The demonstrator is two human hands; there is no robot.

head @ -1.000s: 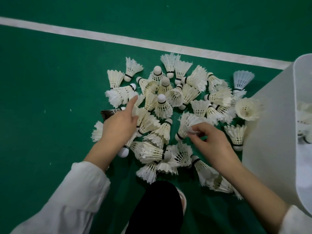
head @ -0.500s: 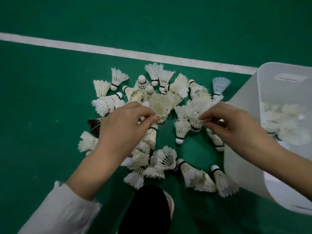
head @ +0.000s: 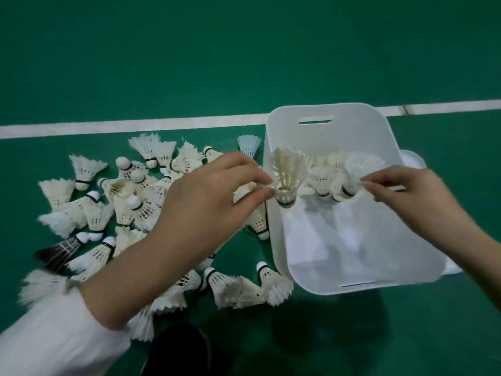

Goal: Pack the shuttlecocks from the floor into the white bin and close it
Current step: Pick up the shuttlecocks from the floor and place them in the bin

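White feathered shuttlecocks [head: 127, 210] strewn on floor; several inside open white bin [head: 352, 256].

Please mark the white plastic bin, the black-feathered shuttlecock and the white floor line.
White plastic bin [head: 352, 137]: head view, far wall.
Black-feathered shuttlecock [head: 55, 252]: head view, dark feathers.
White floor line [head: 135, 128]: head view, left stretch.

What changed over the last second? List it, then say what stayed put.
The left grip and right grip each lifted a shuttlecock off the floor pile and carried it rightward. They now pinch the left shuttlecock and right shuttlecock by the feathers over the white bin. Unchanged: the pile, the open bin, and the shuttlecocks already inside.
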